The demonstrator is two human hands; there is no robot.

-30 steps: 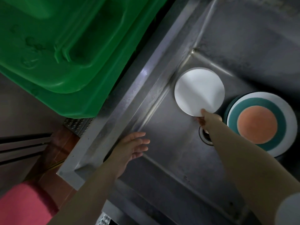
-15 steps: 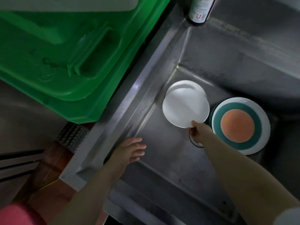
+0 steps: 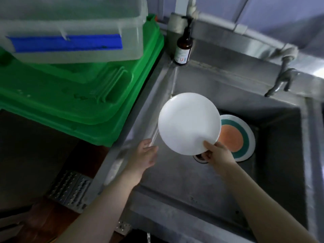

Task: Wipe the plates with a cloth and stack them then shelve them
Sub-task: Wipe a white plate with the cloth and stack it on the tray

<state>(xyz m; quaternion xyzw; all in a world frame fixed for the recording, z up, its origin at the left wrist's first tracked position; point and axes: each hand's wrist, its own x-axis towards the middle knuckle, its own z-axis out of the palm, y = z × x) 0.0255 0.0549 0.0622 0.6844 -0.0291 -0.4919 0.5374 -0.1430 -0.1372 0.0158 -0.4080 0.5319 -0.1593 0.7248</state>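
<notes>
My right hand (image 3: 215, 152) pinches the near edge of a plain white plate (image 3: 188, 122) and holds it tilted above the steel sink (image 3: 201, 181). A second plate (image 3: 243, 137), with an orange centre, a teal ring and a white rim, lies flat on the sink floor to the right, partly hidden behind the white one. My left hand (image 3: 144, 156) hovers over the sink's left rim with relaxed fingers, holding nothing, a short way left of the white plate. No cloth is in view.
A green plastic crate (image 3: 73, 102) sits left of the sink with a translucent bin (image 3: 70, 32) on top. A brown pump bottle (image 3: 183, 47) stands at the sink's back left corner. A tap (image 3: 282, 79) juts over the back right. The drain (image 3: 199, 157) shows under the plate.
My right hand has lifted the white plate off the sink floor toward me. My left hand has shifted slightly toward the plate. The camera has tilted up, revealing the bottle and tap.
</notes>
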